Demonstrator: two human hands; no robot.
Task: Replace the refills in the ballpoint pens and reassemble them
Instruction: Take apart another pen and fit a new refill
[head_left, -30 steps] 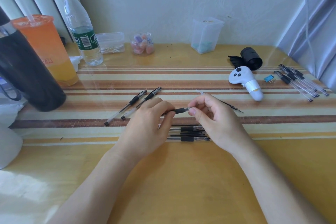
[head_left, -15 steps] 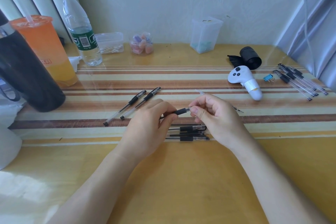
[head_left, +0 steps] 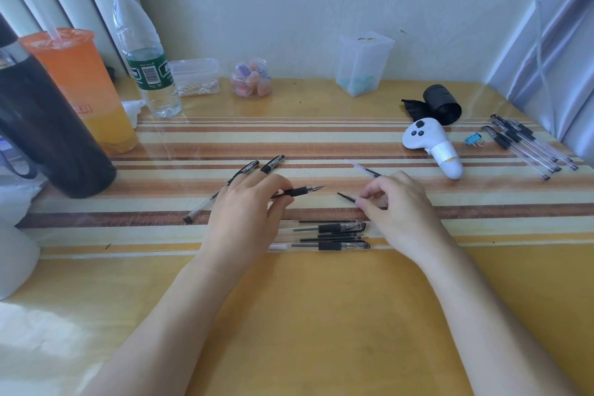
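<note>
Apart now, left hand (head_left: pixel 247 209) grips pen (head_left: pixel 300 191), right hand (head_left: pixel 398 206) pinches cap (head_left: pixel 346 197) (spare pens (head_left: pixel 334 233) below).

Desk (head_left: pixel 321 315) is honey yellow with a mat (head_left: pixel 321 145) striped cream, tan and dark brown. Orange-to-yellow drink cup (head_left: pixel 80 87) at 10 o'clock, green-labelled clear bottle (head_left: pixel 144 55), white controller (head_left: pixel 427 141) with black buttons at 2 o'clock, tiny blue binder clip (head_left: pixel 473 139), black-gripped clear pens (head_left: pixel 331 235).
</note>
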